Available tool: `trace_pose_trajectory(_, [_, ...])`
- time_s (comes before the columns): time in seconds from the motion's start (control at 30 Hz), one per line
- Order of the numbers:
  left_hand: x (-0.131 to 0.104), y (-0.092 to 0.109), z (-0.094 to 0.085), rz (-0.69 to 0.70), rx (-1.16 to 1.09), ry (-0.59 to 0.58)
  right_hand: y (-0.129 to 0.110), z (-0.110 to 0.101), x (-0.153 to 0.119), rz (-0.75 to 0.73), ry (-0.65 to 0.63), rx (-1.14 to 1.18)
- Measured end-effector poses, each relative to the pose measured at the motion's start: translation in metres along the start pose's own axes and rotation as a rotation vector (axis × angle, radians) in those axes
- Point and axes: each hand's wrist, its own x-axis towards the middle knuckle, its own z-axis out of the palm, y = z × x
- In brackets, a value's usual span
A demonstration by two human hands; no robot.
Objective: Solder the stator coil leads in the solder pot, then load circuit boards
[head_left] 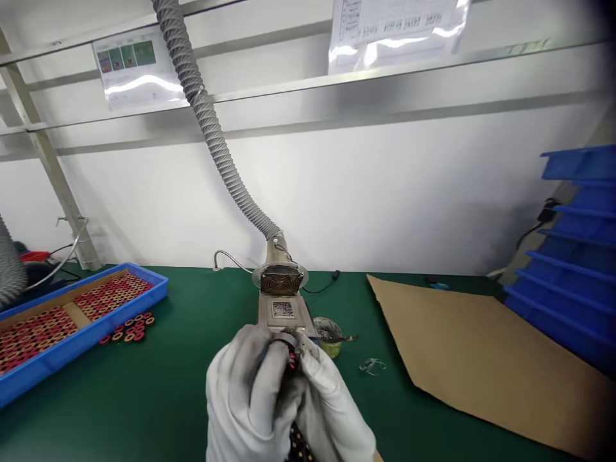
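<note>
My left hand (245,385) and my right hand (332,401), both in white gloves with darkened fingertips, are close together at the lower middle. Between their fingertips is a small dark ring-shaped part (291,346) with red bits inside, partly covered by the fingers. The left fingers curl around it, and the right thumb and fingers pinch its right side. Just beyond them stands a metal device (291,311) with a dark patterned plate, beneath an exhaust hood (280,273). Below the hands, dark pieces with gold spots (299,446) show in part.
To the left is a blue tray (154,292) of red-and-tan rings, with several loose rings (129,328) beside it. A cup (332,346) with a stick across it stands right of the device, near clear scraps (373,366). Cardboard (471,353) and stacked blue bins (572,269) are at right.
</note>
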Motion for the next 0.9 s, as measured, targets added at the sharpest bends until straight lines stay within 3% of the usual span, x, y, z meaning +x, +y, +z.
trace_pose_trajectory(0.07, [0.001,0.004,0.006,-0.116,-0.086,-0.028,-0.004,-0.006,0.001,-0.038,0.006,-0.111])
trace_pose_trajectory(0.17, [-0.003,-0.004,0.007,-0.253,-0.365,-0.278,-0.007,-0.016,0.005,-0.124,-0.031,-0.337])
trace_pose_trajectory(0.23, [-0.008,-0.013,0.004,-0.289,-0.499,-0.374,-0.008,-0.019,0.008,-0.178,-0.056,-0.388])
trace_pose_trajectory(0.33, [-0.013,-0.023,-0.004,-0.334,-0.558,-0.388,-0.012,-0.022,0.007,-0.137,-0.168,-0.398])
trace_pose_trajectory(0.43, [-0.015,-0.028,-0.011,-0.295,-0.596,-0.404,-0.016,-0.023,0.004,-0.076,-0.259,-0.505])
trace_pose_trajectory(0.6, [-0.009,-0.028,-0.015,-0.034,-0.469,-0.324,-0.007,-0.020,0.003,-0.185,-0.117,-0.550])
trace_pose_trajectory(0.7, [-0.007,-0.027,-0.014,0.105,-0.356,-0.287,-0.001,-0.017,0.003,-0.164,0.025,-0.368])
trace_pose_trajectory(0.8, [-0.008,-0.027,-0.015,0.077,-0.360,-0.259,-0.007,-0.015,0.001,-0.104,0.093,-0.142])
trace_pose_trajectory(0.9, [-0.009,-0.028,-0.017,0.026,-0.401,-0.255,-0.016,-0.012,-0.002,-0.048,-0.003,-0.353])
